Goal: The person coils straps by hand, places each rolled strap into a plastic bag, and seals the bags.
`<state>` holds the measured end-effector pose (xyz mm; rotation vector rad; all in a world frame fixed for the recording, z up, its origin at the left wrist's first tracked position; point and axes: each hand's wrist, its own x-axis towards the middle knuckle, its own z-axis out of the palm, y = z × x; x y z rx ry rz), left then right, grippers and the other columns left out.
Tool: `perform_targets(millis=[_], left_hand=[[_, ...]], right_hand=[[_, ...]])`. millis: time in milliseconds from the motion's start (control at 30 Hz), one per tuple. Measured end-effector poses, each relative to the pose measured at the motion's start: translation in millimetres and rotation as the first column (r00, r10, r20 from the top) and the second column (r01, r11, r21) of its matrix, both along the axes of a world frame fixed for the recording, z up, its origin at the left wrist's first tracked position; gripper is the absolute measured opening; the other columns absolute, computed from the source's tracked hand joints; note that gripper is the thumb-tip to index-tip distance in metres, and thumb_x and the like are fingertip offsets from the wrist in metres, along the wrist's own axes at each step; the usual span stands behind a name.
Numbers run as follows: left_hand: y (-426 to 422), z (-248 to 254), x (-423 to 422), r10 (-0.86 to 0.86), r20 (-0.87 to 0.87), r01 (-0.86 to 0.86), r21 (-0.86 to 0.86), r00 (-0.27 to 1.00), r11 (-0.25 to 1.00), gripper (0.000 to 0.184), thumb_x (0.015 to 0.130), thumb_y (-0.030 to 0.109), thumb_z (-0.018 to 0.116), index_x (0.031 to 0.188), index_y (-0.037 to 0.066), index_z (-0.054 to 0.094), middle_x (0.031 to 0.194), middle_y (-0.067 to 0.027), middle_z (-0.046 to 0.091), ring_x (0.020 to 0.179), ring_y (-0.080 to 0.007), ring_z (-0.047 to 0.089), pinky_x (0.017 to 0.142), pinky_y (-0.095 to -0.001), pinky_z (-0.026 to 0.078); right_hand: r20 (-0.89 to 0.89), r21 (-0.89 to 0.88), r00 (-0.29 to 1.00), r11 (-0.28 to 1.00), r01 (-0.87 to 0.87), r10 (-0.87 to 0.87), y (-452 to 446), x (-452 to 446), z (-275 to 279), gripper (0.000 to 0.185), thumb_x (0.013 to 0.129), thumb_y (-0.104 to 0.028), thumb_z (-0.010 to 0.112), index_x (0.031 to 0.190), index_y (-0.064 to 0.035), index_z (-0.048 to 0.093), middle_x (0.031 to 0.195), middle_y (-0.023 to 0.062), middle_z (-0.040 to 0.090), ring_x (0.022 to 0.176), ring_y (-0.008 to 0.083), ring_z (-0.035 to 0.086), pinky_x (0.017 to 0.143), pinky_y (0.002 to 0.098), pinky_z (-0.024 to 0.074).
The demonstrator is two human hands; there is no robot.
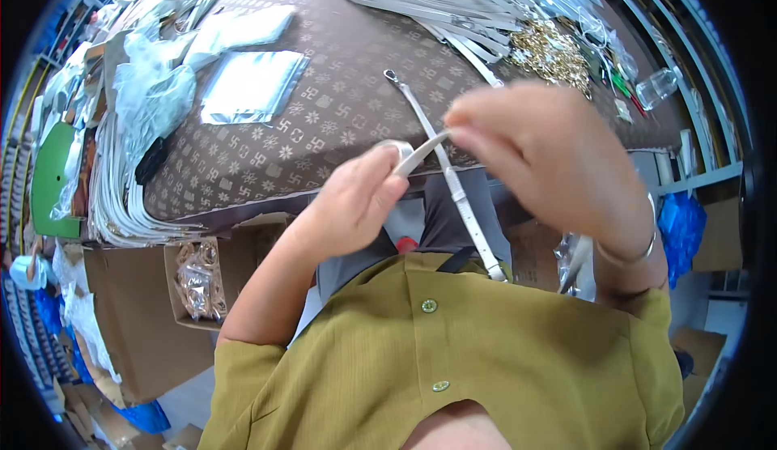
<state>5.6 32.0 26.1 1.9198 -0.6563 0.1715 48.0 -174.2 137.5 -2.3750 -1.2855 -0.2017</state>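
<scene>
A short length of off-white strap is stretched between my two hands, over the table's front edge. My left hand is closed around it, with a curled part showing above the fingers. The thumb and fingers of my right hand pinch the strap's other end; this hand is slightly blurred. Behind and below the held strap lies a long white strap with holes and a buckle. It runs from a metal snap hook on the table down over the edge towards my lap.
The table has a brown patterned cover. On it are clear plastic bags, a bundle of beige straps, a pile of gold-coloured hardware and a clear bottle. An open carton with wrapped parts stands below left; shelving is at right.
</scene>
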Motion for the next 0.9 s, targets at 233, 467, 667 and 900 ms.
perform_targets(millis=[233, 467, 667, 900], left_hand=[[-3, 18, -21, -0.257, -0.49, -0.091, -0.579, 0.833, 0.81, 0.026, 0.095, 0.019, 0.042, 0.1, -0.004, 0.053, 0.066, -0.0025, 0.05, 0.051, -0.0084, 0.045, 0.049, -0.021, 0.037], [-1, 29, -28, -0.42, -0.574, -0.258, -0.756, 0.703, 0.602, 0.029, 0.097, 0.023, 0.038, 0.097, -0.002, 0.052, 0.061, 0.001, 0.042, 0.044, -0.0057, 0.033, 0.04, -0.0188, 0.027], [-2, 29, -27, -0.438, -0.554, -0.244, -0.774, 0.707, 0.585, 0.034, 0.098, 0.027, 0.035, 0.099, -0.003, 0.051, 0.06, -0.0001, 0.041, 0.039, -0.0074, 0.032, 0.037, -0.0216, 0.028], [-4, 32, -3, -0.122, -0.35, -0.309, -0.913, 0.929, 0.266, 0.027, 0.096, 0.019, 0.038, 0.111, -0.003, 0.046, 0.075, -0.0026, 0.045, 0.06, -0.0115, 0.043, 0.053, -0.0257, 0.038]], right_hand=[[-0.497, 0.194, 0.855, 0.979, -0.059, 0.15, 8, 65, -57, 0.016, 0.089, -0.014, 0.054, 0.089, 0.0013, 0.061, 0.071, 0.0046, 0.057, 0.068, 0.0105, 0.052, 0.064, 0.0242, 0.0434], [0.002, 0.595, 0.976, 0.784, -0.176, 0.218, 39, 21, -117, 0.021, 0.088, -0.004, 0.05, 0.107, 0.0011, 0.055, 0.086, 0.0129, 0.061, 0.073, 0.0215, 0.06, 0.066, 0.0299, 0.047], [0.144, 0.672, 0.975, 0.706, -0.224, 0.172, 54, 17, -135, 0.025, 0.082, -0.004, 0.055, 0.106, 0.0028, 0.055, 0.083, 0.0157, 0.061, 0.07, 0.0314, 0.059, 0.065, 0.0348, 0.0497], [-0.753, 0.54, 0.569, 0.804, 0.248, 0.33, 56, -41, -133, 0.016, 0.092, -0.007, 0.046, 0.101, 0.0025, 0.054, 0.079, 0.008, 0.059, 0.069, 0.0162, 0.059, 0.064, 0.028, 0.0474]])
